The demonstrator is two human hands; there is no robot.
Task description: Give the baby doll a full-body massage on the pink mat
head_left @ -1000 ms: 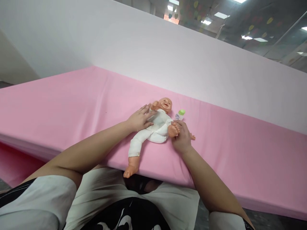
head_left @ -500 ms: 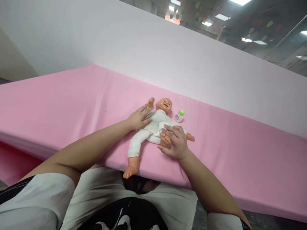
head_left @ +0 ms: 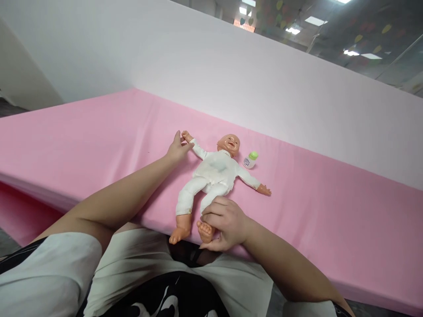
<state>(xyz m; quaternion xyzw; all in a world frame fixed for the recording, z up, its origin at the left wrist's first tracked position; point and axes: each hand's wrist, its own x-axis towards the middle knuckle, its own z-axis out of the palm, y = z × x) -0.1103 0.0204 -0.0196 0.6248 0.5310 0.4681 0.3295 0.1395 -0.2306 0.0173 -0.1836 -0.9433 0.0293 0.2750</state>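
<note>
The right hand [head_left: 224, 222] is curled around the doll's [head_left: 213, 176] ankle, its fingers clamped just above the foot at the near edge of the pink mattress [head_left: 99, 141]. The left hand [head_left: 176, 147] pinches the doll's outstretched hand farther back, fingers closed on it. The doll lies face up on the mattress in a white suit, arms spread, its other foot hanging over the near edge. A small bottle [head_left: 250, 160] with a green cap stands just beside the doll's head, apart from it. A pale wall [head_left: 231, 75] rises behind the mattress.
</note>
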